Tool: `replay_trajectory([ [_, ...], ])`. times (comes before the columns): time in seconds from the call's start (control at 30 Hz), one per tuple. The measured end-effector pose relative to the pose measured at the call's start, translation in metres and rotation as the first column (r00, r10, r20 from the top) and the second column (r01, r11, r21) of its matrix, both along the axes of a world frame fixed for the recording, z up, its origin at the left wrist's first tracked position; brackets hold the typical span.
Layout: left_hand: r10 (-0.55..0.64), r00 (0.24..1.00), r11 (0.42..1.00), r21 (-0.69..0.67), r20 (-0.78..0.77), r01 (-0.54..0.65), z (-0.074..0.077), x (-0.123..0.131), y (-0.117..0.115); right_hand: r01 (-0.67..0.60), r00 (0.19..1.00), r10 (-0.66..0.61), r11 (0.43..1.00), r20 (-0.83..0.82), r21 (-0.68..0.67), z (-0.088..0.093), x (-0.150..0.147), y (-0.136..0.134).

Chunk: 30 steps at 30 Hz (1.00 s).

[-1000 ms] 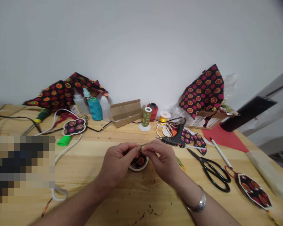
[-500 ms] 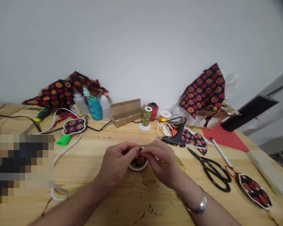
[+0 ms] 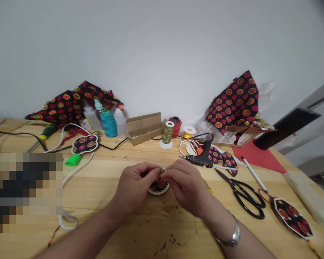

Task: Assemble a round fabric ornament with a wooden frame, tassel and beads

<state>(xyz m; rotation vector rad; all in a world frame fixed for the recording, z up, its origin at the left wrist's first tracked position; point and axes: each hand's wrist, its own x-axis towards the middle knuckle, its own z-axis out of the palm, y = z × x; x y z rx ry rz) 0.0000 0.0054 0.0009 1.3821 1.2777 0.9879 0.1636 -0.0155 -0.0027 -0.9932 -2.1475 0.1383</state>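
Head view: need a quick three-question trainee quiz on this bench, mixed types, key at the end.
1. Fill in: the patterned piece between the left hand and the right hand has a ___ rim.
2. Multiple choice: which thread spool partly hides the red spool? A teal; B olive; C yellow.
3. True or false: the black scissors lie to the right of the right hand.

Key: 1 white; 2 B, the olive spool; 3 true.
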Motion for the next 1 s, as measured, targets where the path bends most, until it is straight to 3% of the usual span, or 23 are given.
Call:
replay_trajectory([
  [0.27,-0.015,0.99,0.994,-0.106,0.142,0.031,0.005,-0.002,-0.001,0.1,0.988,-0.1,0.995,-0.117,-0.005,-0.002,0.002,0.003],
  [0.47,-0.019,0.934,0.956,-0.266,0.357,0.121,0.0,-0.002,0.002,0.177,0.962,-0.193,0.979,-0.192,-0.096,-0.005,0.003,0.005],
  [0.57,-0.04,0.875,0.919,-0.327,0.483,0.222,-0.002,-0.002,0.004,0.161,0.932,-0.225,0.959,-0.283,-0.231,-0.005,0.001,0.006],
  [0.63,-0.083,0.839,0.898,-0.324,0.538,0.297,-0.001,-0.002,0.004,0.116,0.886,-0.275,0.911,-0.373,-0.396,-0.004,-0.002,0.007],
  [0.77,-0.124,0.793,0.87,-0.319,0.597,0.376,0.002,-0.003,0.004,-0.104,0.745,-0.399,0.722,-0.534,-0.684,-0.004,-0.006,0.011],
  [0.87,-0.113,0.779,0.867,-0.321,0.616,0.38,0.002,-0.004,0.004,-0.265,0.651,-0.454,0.616,-0.608,-0.742,-0.005,-0.008,0.011],
  [1.0,-0.082,0.777,0.88,-0.32,0.624,0.35,0.0,-0.004,0.006,-0.377,0.586,-0.471,0.561,-0.659,-0.737,-0.006,-0.009,0.01],
])
